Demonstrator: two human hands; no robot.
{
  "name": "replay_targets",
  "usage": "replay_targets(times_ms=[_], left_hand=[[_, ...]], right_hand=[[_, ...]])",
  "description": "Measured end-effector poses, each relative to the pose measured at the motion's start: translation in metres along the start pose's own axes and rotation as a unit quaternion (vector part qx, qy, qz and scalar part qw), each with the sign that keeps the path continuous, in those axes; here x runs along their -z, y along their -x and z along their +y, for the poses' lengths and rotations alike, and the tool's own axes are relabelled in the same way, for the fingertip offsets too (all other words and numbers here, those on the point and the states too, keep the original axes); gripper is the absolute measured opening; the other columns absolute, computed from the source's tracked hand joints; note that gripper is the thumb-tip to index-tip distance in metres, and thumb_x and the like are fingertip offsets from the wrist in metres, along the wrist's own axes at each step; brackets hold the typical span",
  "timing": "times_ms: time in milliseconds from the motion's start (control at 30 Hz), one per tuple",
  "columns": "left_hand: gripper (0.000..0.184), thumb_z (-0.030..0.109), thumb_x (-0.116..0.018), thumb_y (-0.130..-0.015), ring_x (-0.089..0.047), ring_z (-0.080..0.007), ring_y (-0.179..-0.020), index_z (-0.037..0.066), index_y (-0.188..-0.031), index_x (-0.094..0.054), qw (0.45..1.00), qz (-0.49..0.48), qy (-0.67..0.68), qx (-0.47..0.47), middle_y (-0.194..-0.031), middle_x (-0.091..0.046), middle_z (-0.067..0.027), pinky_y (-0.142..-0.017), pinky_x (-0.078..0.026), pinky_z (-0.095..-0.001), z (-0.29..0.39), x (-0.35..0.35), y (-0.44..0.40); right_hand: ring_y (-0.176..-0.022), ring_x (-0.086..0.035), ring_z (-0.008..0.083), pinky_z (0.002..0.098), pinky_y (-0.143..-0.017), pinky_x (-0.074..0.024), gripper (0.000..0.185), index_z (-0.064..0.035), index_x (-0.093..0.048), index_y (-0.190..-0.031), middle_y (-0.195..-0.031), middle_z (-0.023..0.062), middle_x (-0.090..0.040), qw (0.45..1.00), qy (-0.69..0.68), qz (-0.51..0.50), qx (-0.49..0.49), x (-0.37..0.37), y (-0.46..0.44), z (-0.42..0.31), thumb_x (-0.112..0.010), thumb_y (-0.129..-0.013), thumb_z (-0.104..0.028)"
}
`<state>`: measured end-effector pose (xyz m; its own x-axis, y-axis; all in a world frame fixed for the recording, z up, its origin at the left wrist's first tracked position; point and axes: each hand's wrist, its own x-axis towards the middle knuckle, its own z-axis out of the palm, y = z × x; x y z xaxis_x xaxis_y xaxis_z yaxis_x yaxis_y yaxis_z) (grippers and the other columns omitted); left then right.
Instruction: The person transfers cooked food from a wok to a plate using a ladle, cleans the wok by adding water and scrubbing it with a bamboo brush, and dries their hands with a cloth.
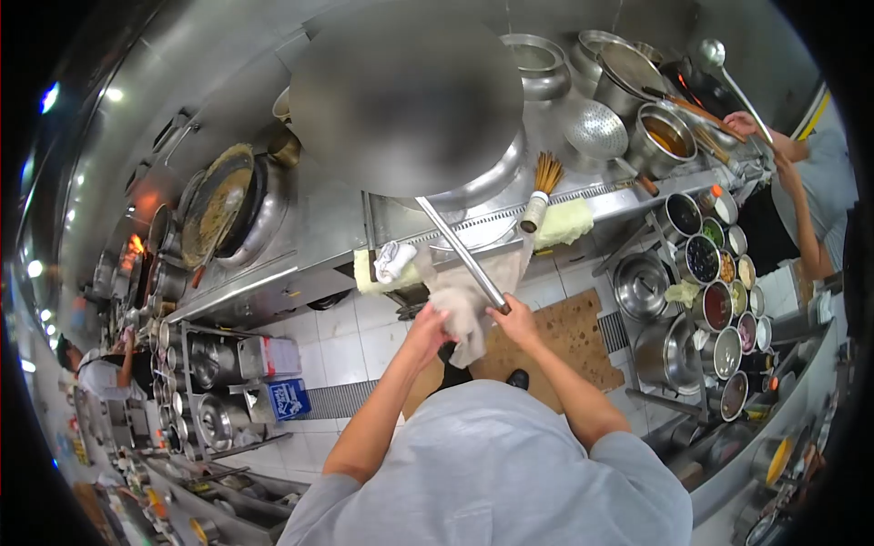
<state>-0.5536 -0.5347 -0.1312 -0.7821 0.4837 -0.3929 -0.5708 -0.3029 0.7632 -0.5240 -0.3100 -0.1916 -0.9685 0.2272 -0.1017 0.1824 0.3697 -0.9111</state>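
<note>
My right hand [517, 320] is closed round the lower end of a long metal handle [462, 255], which slants up and left to the wok area. A large blurred round shape hides what the handle's far end meets. My left hand [426, 335] has its fingers on a pale, crumpled cloth [462, 314] that hangs below the counter edge, beside my right hand. A bamboo brush [543, 191] lies on the counter edge, next to a folded yellowish towel [564, 225]. Left of the handle rests a white rag [394, 261].
A perforated ladle [594, 129] and a pot of amber liquid [665, 139] stand at the upper right. A co-worker [810, 191] works at far right, another [107, 375] at far left. Ingredient pots [702, 258] fill the right rack; a large wok [218, 205] sits left.
</note>
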Motion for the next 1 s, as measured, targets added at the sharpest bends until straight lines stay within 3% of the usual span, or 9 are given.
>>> replay_targets(times_ms=[67, 100, 200, 267, 333, 467, 567, 833, 1000], left_hand=[[0.054, 0.017, -0.061, -0.091, -0.062, -0.0185, -0.101, 0.009, -0.138, -0.037, 0.997, -0.068, -0.023, -0.037, -0.118, -0.056, -0.0076, -0.067, -0.058, -0.0373, -0.007, 0.009, -0.032], [0.048, 0.014, -0.061, -0.09, -0.063, -0.017, -0.09, 0.007, -0.133, -0.04, 0.986, -0.054, -0.148, -0.047, -0.109, -0.056, -0.0062, -0.062, -0.056, -0.0359, -0.001, -0.01, -0.035], [0.043, 0.009, -0.068, -0.084, -0.063, -0.0163, -0.077, 0.001, -0.121, -0.047, 0.846, 0.056, -0.506, -0.162, -0.09, -0.058, -0.0094, -0.053, -0.049, -0.0339, -0.004, -0.031, -0.048], [0.049, 0.01, -0.071, -0.078, -0.063, -0.0222, -0.079, 0.001, -0.119, -0.046, 0.826, 0.235, -0.471, -0.204, -0.092, -0.06, -0.014, -0.066, -0.05, -0.0365, -0.019, -0.04, -0.052], [0.05, 0.011, -0.069, -0.075, -0.063, -0.0315, -0.088, 0.0, -0.118, -0.045, 0.861, 0.233, -0.359, -0.275, -0.095, -0.061, -0.0191, -0.081, -0.049, -0.039, -0.03, -0.045, -0.062], [0.042, 0.017, -0.061, -0.077, -0.062, -0.043, -0.095, -0.001, -0.113, -0.049, 0.871, 0.257, -0.398, -0.127, -0.095, -0.065, -0.0259, -0.085, -0.047, -0.0432, -0.033, -0.037, -0.098], [0.031, 0.02, -0.058, -0.08, -0.065, -0.035, -0.09, -0.003, -0.1, -0.058, 0.907, 0.287, -0.243, -0.191, -0.094, -0.068, -0.0218, -0.08, -0.048, -0.0432, -0.007, -0.038, -0.138], [0.017, 0.024, -0.057, -0.092, -0.055, -0.0162, -0.062, 0.008, -0.088, -0.062, 0.945, 0.268, 0.184, -0.035, -0.072, -0.057, -0.0026, -0.053, -0.045, -0.0354, 0.051, -0.029, -0.169], [0.021, 0.024, -0.054, -0.093, -0.06, -0.0199, -0.068, 0.006, -0.101, -0.062, 0.969, 0.214, 0.084, -0.087, -0.084, -0.063, -0.0068, -0.061, -0.05, -0.035, 0.024, -0.04, -0.156]], right_hand=[[-0.065, -0.059, 0.0308, 0.0391, -0.061, -0.0458, 0.032, -0.002, -0.059, -0.088, -0.07, 0.0153, -0.061, 0.999, -0.036, -0.023, 0.025, -0.025, -0.012, 0.016, -0.074, -0.078, -0.028], [-0.079, -0.062, 0.0365, 0.0403, -0.072, -0.0487, 0.03, -0.0027, -0.061, -0.1, -0.082, 0.0162, -0.064, 0.977, -0.131, -0.01, 0.168, -0.04, -0.012, 0.025, -0.069, -0.08, -0.024], [-0.09, -0.063, 0.0394, 0.0411, -0.081, -0.0495, 0.034, -0.003, -0.061, -0.111, -0.095, 0.0181, -0.067, 0.962, 0.017, 0.001, 0.273, -0.058, -0.03, 0.013, -0.064, -0.082, -0.021], [-0.093, -0.063, 0.0402, 0.0444, -0.082, -0.0491, 0.034, -0.0047, -0.062, -0.112, -0.098, 0.0196, -0.068, 0.96, -0.019, 0.01, 0.279, -0.056, -0.029, -0.008, -0.062, -0.082, -0.02], [-0.093, -0.062, 0.0427, 0.0461, -0.082, -0.049, 0.036, -0.0051, -0.061, -0.113, -0.094, 0.0209, -0.067, 0.979, -0.06, 0.006, 0.197, -0.059, -0.024, -0.007, -0.063, -0.081, -0.023], [-0.089, -0.061, 0.0445, 0.0477, -0.077, -0.0485, 0.032, -0.0037, -0.059, -0.105, -0.087, 0.0215, -0.065, 0.999, 0.003, -0.035, 0.035, -0.044, -0.019, -0.018, -0.063, -0.081, -0.024], [-0.068, -0.057, 0.031, 0.0416, -0.064, -0.0454, 0.03, -0.0007, -0.051, -0.087, -0.075, 0.0155, -0.059, 0.999, 0.004, -0.037, 0.032, -0.021, -0.001, -0.025, -0.069, -0.081, -0.024], [-0.062, -0.05, 0.0194, 0.0339, -0.06, -0.0434, 0.026, -0.0043, -0.055, -0.089, -0.069, 0.0085, -0.052, 0.993, 0.034, -0.114, 0.003, 0.047, 0.085, 0.038, -0.071, -0.082, -0.024], [-0.068, -0.058, 0.0229, 0.0364, -0.062, -0.0458, 0.031, -0.0029, -0.056, -0.098, -0.077, 0.0153, -0.06, 0.997, 0.04, -0.066, -0.011, -0.004, 0.054, 0.036, -0.07, -0.085, -0.027]])
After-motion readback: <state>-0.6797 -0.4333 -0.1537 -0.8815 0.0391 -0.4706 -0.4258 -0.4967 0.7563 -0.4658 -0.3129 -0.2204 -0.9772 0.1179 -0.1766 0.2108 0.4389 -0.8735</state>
